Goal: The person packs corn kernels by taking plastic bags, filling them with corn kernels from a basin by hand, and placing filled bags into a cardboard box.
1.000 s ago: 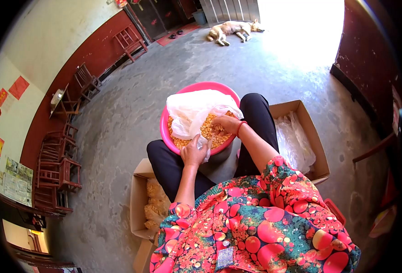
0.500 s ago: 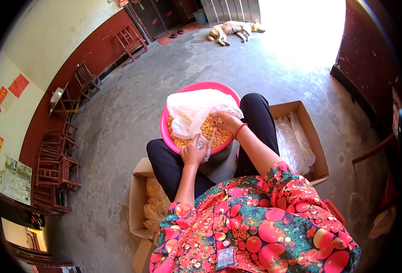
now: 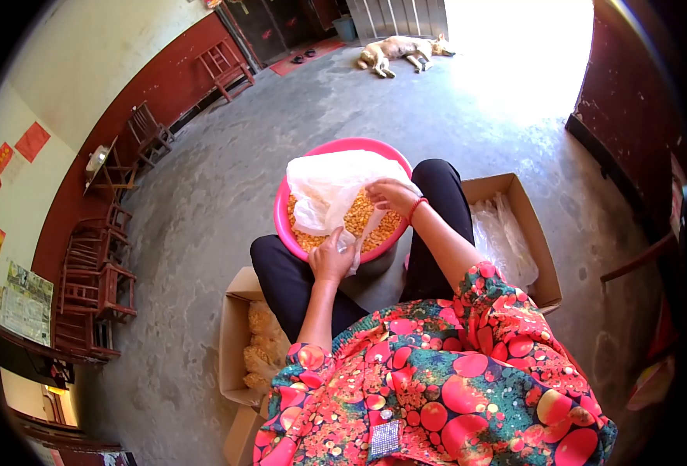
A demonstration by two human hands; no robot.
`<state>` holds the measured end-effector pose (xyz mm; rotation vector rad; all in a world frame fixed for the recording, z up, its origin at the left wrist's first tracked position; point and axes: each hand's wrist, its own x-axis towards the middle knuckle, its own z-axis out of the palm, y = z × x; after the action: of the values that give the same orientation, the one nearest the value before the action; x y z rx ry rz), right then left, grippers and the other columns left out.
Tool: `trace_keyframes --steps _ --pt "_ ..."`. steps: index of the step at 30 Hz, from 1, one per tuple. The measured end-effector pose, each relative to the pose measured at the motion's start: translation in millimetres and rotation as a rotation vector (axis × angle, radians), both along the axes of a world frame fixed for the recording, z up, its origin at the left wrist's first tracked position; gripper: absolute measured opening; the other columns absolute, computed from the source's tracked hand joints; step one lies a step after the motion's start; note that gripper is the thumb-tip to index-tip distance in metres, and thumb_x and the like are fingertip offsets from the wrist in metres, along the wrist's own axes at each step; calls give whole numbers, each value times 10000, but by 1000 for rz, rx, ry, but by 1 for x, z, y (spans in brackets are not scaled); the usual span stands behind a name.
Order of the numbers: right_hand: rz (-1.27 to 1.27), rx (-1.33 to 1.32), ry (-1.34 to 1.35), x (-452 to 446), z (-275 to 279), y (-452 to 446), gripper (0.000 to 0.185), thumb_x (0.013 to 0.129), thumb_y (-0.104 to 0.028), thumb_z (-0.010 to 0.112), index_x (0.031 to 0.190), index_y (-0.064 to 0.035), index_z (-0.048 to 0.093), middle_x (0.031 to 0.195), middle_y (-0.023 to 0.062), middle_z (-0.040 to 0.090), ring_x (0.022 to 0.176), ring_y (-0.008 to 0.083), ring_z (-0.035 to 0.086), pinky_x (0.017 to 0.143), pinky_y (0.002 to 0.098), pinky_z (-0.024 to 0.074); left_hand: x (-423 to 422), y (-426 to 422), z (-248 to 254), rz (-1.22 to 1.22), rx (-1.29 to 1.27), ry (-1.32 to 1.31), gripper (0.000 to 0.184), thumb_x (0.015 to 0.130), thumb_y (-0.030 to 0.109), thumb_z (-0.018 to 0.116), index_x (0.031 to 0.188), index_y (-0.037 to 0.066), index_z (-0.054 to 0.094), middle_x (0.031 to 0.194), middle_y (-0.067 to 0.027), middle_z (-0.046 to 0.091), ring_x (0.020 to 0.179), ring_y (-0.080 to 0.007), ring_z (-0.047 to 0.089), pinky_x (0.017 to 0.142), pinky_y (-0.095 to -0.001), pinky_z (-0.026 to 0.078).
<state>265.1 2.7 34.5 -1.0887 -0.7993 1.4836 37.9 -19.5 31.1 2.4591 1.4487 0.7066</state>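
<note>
A pink basin (image 3: 281, 225) of yellow corn kernels (image 3: 386, 229) stands between my knees. A thin white plastic bag (image 3: 324, 175) lies over the kernels and part of the far rim. My left hand (image 3: 331, 258) is closed on the bag's near edge, at the basin's near side. My right hand (image 3: 394, 196), with a red bracelet at the wrist, grips the bag's right edge above the kernels; its fingertips are partly hidden. A strip of plastic stretches between both hands, and kernels show beside it.
A cardboard box (image 3: 542, 268) with clear plastic bags (image 3: 507, 241) stands at my right. At my left, another box (image 3: 235, 349) holds bags of yellow food (image 3: 264, 342). A dog (image 3: 398, 54) lies on the floor ahead. Wooden chairs (image 3: 95, 287) line the left wall.
My right hand has moved slightly up and to the right, drawing the bag's edge with it, so more kernels show. My left hand has stayed in place.
</note>
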Motion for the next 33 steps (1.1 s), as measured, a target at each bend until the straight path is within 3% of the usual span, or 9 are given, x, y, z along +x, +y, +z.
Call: trace_keyframes --steps 1,3,5,7,10,16,27,33 --pt "-1 0 -1 -1 -10 2 143 777 -157 554 833 -42 618 877 14 568 780 84 545 623 281 454 0 0 1 6 9 12 440 676 362 580 1068 162 586 831 -160 625 777 -298 600 738 -391 451" --pt "-38 139 -477 -10 -34 1 117 743 -150 568 798 -67 628 794 62 593 638 155 579 575 330 471 2 -2 6 12 -16 33 441 680 350 575 1072 147 582 860 -152 625 792 -290 598 742 -386 436" --pt "-176 538 -1032 -28 -55 -2 104 713 -157 560 758 -94 630 722 127 600 582 248 592 571 386 482 2 -2 7 12 -36 50 442 684 338 570 1075 133 578 890 -143 625 807 -281 595 747 -381 420" --pt "-147 293 -1461 -53 -31 -33 152 741 -184 499 737 -116 635 714 172 599 640 306 608 572 424 497 1 0 1 3 3 15 422 690 349 577 1070 165 586 860 -158 623 802 -296 592 757 -388 432" --pt "-87 305 -1461 -59 -17 -44 168 735 -237 496 773 -120 611 692 152 595 649 319 593 587 450 468 0 1 -1 -15 8 -7 423 693 341 575 1077 163 584 881 -158 621 813 -295 590 763 -386 428" --pt "-84 310 -1457 -58 -17 -43 165 738 -235 495 779 -116 602 684 153 592 629 325 588 569 452 466 -1 -1 1 -35 56 -18 403 683 267 563 1050 103 588 912 -141 622 803 -271 600 713 -372 421" --pt "-96 325 -1461 -57 -15 -44 151 725 -240 511 768 -123 597 684 151 590 622 331 586 571 458 462 -6 -13 -6 -107 181 -173 328 692 213 566 999 103 607 893 -113 630 770 -242 598 685 -371 397" --pt "-98 318 -1471 -57 -18 -42 153 724 -242 501 729 -122 594 676 141 591 636 324 584 562 461 448 -10 -19 6 -162 115 -209 403 661 345 630 997 124 608 906 -95 631 794 -232 594 717 -347 384"
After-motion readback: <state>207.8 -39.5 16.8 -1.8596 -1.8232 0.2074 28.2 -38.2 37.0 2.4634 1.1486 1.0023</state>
